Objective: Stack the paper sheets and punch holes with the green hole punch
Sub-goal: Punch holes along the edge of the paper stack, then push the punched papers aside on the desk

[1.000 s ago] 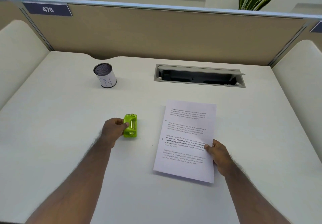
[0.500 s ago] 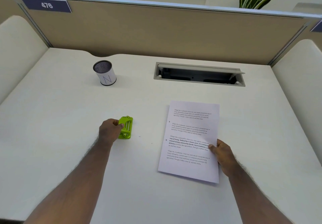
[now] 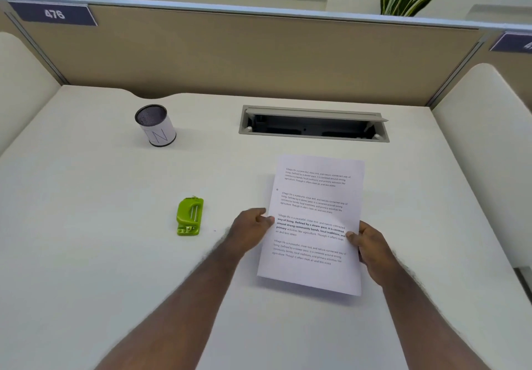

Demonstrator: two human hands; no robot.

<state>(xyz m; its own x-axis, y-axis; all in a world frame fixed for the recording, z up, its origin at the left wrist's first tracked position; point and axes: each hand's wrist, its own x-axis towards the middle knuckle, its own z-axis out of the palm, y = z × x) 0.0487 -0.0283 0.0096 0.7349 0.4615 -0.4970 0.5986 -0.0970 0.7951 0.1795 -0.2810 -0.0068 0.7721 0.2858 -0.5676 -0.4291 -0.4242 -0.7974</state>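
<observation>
The paper sheets (image 3: 313, 197), white with printed paragraphs, are held a little above the white desk, right of centre. A small hole shows near their left edge. My left hand (image 3: 253, 225) pinches the left edge of the sheets. The right edge is gripped by my right hand (image 3: 371, 246), thumb on top. To the left of my left hand the green hole punch (image 3: 190, 216) lies alone on the desk, with nothing touching it.
A mesh pen cup (image 3: 155, 125) with a white label stands at the back left. An open grey cable tray (image 3: 313, 123) is set into the desk at the back. Tan partition walls (image 3: 259, 53) surround the desk (image 3: 86, 225).
My left hand let go of the green hole punch and moved right to the left edge of the paper sheets. The punch stays on the desk. My right hand still holds the sheets.
</observation>
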